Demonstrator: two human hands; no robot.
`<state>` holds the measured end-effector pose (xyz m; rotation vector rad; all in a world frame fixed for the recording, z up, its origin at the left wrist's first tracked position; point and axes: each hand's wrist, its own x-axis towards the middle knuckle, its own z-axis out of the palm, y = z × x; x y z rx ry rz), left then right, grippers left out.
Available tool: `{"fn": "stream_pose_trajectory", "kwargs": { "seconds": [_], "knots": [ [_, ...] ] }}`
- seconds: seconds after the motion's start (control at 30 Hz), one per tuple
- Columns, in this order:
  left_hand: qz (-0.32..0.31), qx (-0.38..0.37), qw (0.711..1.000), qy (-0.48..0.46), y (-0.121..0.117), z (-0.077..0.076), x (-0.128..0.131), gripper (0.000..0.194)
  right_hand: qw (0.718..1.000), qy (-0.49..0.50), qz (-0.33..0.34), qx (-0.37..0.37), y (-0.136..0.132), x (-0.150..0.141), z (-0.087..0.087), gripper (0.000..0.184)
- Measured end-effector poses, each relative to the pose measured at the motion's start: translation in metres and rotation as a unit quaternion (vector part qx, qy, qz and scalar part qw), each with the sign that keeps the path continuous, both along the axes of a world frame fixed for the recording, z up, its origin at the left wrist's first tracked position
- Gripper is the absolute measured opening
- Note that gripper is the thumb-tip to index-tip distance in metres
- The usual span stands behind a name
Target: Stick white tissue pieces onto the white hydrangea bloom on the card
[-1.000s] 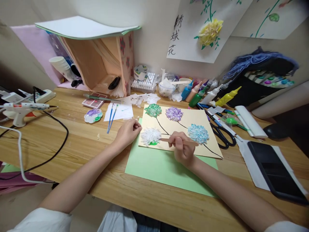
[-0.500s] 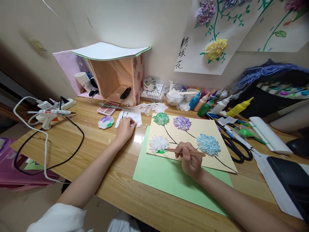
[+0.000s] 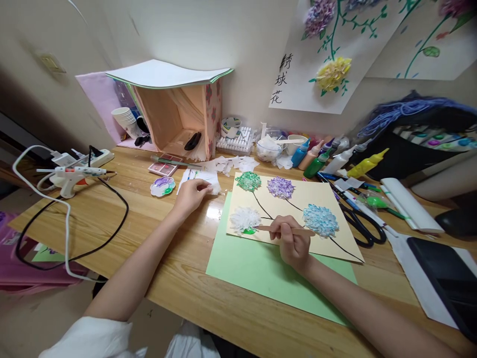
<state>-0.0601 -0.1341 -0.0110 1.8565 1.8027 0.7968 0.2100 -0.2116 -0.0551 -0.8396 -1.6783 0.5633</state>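
My right hand (image 3: 292,241) grips a flat wooden craft stick (image 3: 306,232), its tip at the green paint patch (image 3: 249,231) below the white paper flower (image 3: 246,219). That flower is on a cream card (image 3: 290,206) with drawn dark stems and green (image 3: 249,181), purple (image 3: 280,187) and blue (image 3: 320,220) flowers. Under the card lies a green sheet (image 3: 261,273). My left hand (image 3: 192,198), fingers curled, rests at the white paper (image 3: 208,178) and mostly covers the blue paintbrushes (image 3: 191,174). Whatever its fingers hold is hidden.
A paint palette (image 3: 162,186) and a glue gun (image 3: 70,179) with looping cables are at left. Black scissors (image 3: 363,226) and a phone (image 3: 439,278) are at right. Paint bottles (image 3: 316,164) and a peach box (image 3: 171,119) stand along the wall.
My left hand has left the card's left edge and moved left onto the paper with the brushes. My right hand keeps the stick at the green patch. The camera view has shifted.
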Motion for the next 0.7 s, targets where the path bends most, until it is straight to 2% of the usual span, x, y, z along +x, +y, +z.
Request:
{"fn": "stream_pose_trajectory", "kwargs": {
  "seconds": [0.13,0.27,0.4,0.53,0.6,0.7],
  "knots": [
    [-0.024,-0.035,0.998,-0.043,-0.001,-0.003,0.003,0.032,1.000,0.011,-0.001,-0.004,0.000,0.000,-0.001,0.032],
    [-0.004,-0.007,1.000,0.023,-0.005,0.000,0.006,0.028,1.000,0.011,-0.003,-0.004,-0.001,0.000,-0.001,0.030],
    [0.020,-0.006,0.999,0.033,-0.009,0.004,0.007,0.026,1.000,0.017,0.013,0.014,-0.002,-0.001,0.001,0.029],
    [-0.030,0.047,0.998,0.031,-0.008,0.006,0.009,0.019,0.999,0.023,0.025,0.034,-0.002,-0.001,0.002,0.027],
    [-0.049,0.052,0.997,-0.010,-0.008,0.009,0.012,0.015,0.998,0.032,0.026,0.045,-0.001,-0.001,0.002,0.026],
    [-0.070,-0.034,0.987,-0.142,-0.014,0.017,0.021,0.019,0.997,0.046,0.027,0.054,0.000,-0.001,0.002,0.026]
  ]
}}
